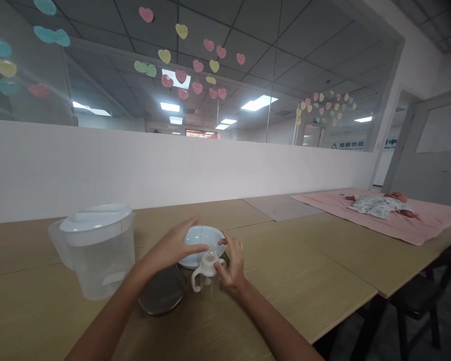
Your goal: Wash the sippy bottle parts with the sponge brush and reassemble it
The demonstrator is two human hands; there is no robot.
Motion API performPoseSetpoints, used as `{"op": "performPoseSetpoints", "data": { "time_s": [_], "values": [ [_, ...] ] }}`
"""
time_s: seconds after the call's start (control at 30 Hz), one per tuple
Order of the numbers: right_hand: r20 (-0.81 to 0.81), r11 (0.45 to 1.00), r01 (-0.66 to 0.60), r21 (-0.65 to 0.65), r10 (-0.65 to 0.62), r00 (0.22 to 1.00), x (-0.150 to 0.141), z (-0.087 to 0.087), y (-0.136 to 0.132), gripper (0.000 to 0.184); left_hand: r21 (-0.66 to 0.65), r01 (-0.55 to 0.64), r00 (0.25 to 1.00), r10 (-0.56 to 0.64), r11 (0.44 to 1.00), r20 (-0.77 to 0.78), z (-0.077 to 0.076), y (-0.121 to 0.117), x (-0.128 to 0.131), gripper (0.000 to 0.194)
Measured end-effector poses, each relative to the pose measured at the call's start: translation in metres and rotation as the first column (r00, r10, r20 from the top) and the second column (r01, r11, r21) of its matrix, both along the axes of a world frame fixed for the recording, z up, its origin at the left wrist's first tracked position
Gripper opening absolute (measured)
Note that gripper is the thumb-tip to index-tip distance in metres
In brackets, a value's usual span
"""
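Observation:
A clear baby bottle (209,271) with a white collar, two white side handles and a see-through top stands upright at the front middle of the table. My right hand (233,260) is curled against its right side, thumb at the collar and fingers bent near the top. My left hand (175,244) reaches over from the left with fingers apart, its index fingertip beside the bottle's top; nothing is gripped in it. Behind the bottle is a pale blue-white bowl (199,235), partly hidden by both hands. A dark, flat, rounded pan-like thing (163,291) lies beneath my left wrist.
A lidded clear plastic pitcher (101,255) stands to the left. A doll (379,204) in a patterned white garment lies on a pink cloth (334,210) at the far right. Behind the table (270,296) rises a white wall (165,168); a dark chair (421,296) is at the right edge.

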State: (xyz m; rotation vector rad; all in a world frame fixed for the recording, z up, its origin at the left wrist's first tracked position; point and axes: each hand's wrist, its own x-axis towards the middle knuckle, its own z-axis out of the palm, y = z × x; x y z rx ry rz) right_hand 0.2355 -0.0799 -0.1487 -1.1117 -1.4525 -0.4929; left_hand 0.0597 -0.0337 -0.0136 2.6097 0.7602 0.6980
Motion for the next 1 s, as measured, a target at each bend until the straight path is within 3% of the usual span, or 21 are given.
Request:
{"op": "performPoseSetpoints", "data": {
  "time_s": [0.13,0.23,0.5,0.6,0.73,0.83,0.93,1.0],
  "values": [
    [0.030,0.981,-0.134,-0.141,0.139,0.990,-0.006,-0.006,0.002,0.073,-0.027,0.055,0.978,-0.059,0.998,-0.199,-0.020,-0.007,0.018,0.048],
    [-0.012,0.965,-0.176,-0.196,0.177,0.984,-0.011,-0.009,0.003,0.074,-0.030,0.038,0.980,-0.043,0.999,-0.196,-0.028,-0.006,0.024,0.044],
    [-0.097,0.976,-0.165,-0.145,0.152,0.984,-0.022,-0.014,0.004,0.074,-0.234,0.159,0.969,-0.197,0.959,-0.148,-0.017,0.001,0.015,0.039],
    [-0.085,0.971,-0.187,-0.148,0.175,0.981,-0.022,-0.013,0.003,0.072,-0.255,0.150,0.970,-0.192,0.955,-0.150,-0.018,0.001,0.014,0.038],
    [-0.105,0.959,-0.214,-0.187,0.197,0.975,-0.020,-0.011,0.005,0.072,-0.139,0.040,0.983,-0.064,0.989,-0.172,-0.016,-0.004,0.015,0.041],
    [-0.149,0.960,-0.191,-0.207,0.162,0.975,-0.018,-0.012,0.008,0.070,0.024,-0.029,0.998,0.030,0.999,-0.053,-0.008,-0.009,0.011,0.041],
    [-0.148,0.961,-0.159,-0.225,0.128,0.981,-0.015,-0.014,0.010,0.069,0.225,-0.179,0.979,0.151,0.958,0.137,-0.001,-0.007,0.005,0.041],
    [-0.124,0.963,-0.146,-0.225,0.120,0.985,-0.014,-0.015,0.010,0.067,0.312,-0.244,0.965,0.198,0.918,0.169,-0.005,0.001,0.003,0.042]
  ]
}}
